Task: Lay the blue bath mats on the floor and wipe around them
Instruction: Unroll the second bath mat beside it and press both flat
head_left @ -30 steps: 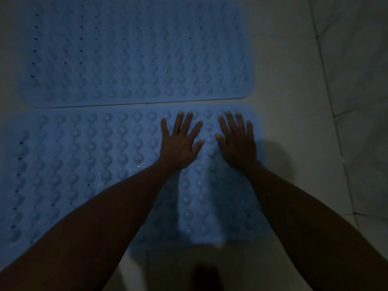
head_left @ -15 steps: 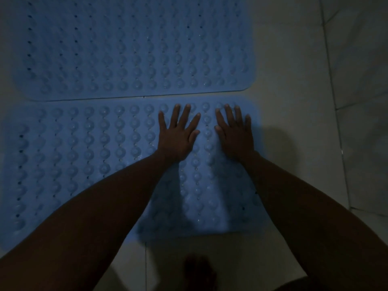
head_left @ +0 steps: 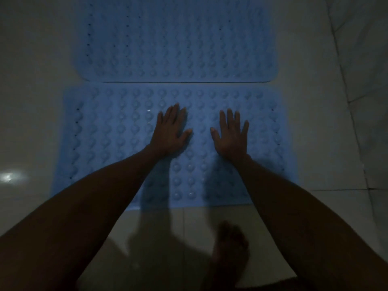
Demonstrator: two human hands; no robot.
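Observation:
Two blue bath mats with rows of round bumps lie flat on the pale tiled floor, long edges almost touching. The far mat (head_left: 176,43) fills the upper middle. The near mat (head_left: 109,139) lies below it. My left hand (head_left: 171,133) presses palm-down on the middle of the near mat, fingers straight and spread. My right hand (head_left: 232,135) presses flat on the same mat a little to the right, thumb pointing left. Neither hand holds anything. My forearms cover the near mat's lower corners.
Pale floor tiles (head_left: 327,127) surround the mats, with grout lines at the right. A bare foot (head_left: 230,253) stands on the tile just below the near mat. A bright reflection (head_left: 8,177) shines on the floor at the left. The light is dim.
Both hands have shifted left along the near mat and moved further apart. The view has swung so both mats sit more to the right in frame.

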